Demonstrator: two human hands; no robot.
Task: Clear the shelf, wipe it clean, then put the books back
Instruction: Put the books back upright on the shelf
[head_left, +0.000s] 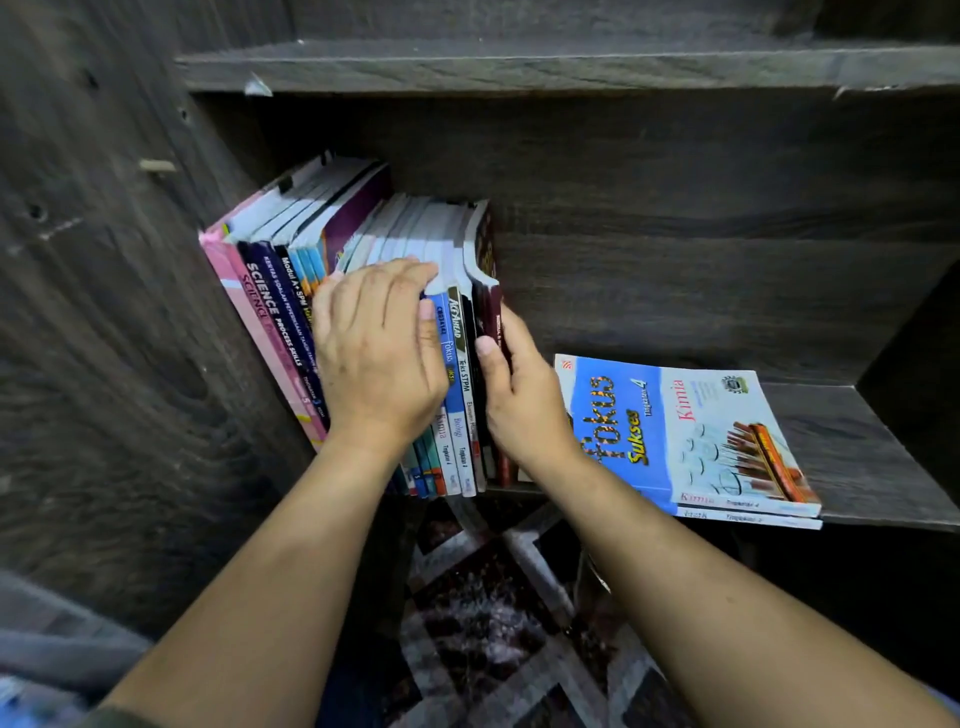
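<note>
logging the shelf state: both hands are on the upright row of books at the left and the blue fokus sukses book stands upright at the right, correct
Not quite: the head view shows the Fokus Sukses book lying flat on a second book at the right. The left hand and right hand are on the upright row at the left.

— What stood on the dark wooden shelf (857, 441)?
— A row of upright books (270, 312), at nine o'clock.
— And at three o'clock?
— A blue Kimia book (675, 431) lay flat on a second book (748, 518), apart from the row.
</note>
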